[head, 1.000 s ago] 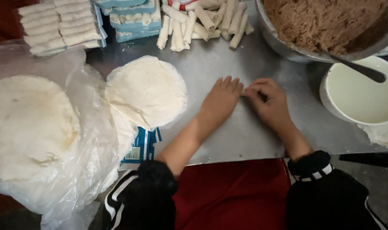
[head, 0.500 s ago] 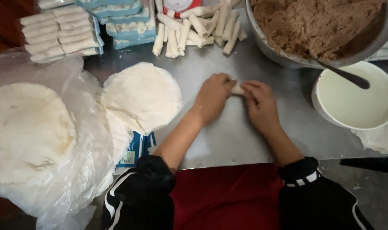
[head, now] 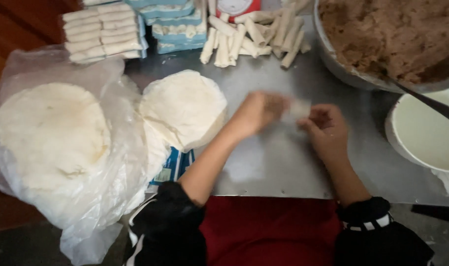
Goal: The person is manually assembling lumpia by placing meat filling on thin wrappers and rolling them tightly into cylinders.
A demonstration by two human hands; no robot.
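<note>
- A food-preparation kitchen, with work laid out on a steel desk [head: 283, 167].
- A big metal bowl of brown filling [head: 397, 34] stands at the desk's far right corner.
- Left of the bowl lies a heap of finished rolls [head: 254, 34].
- Farther left, round wrappers [head: 182, 106] are stacked.

Dull grey metal for the table [head: 278, 162]. Pale cream, almost white, on the round wrappers [head: 184, 106] and on the stack inside the clear plastic bag [head: 52, 133]. Same cream on the small roll [head: 299, 108] and the heap of finished rolls [head: 254, 32]. Brown for the filling [head: 392, 29] in the silver bowl [head: 340, 66]. White inside the round bowl [head: 424, 133]. Blue and white on the packet [head: 171, 167]. Black sleeves [head: 168, 221] with white stripes; deep red for the apron [head: 269, 231].
</note>
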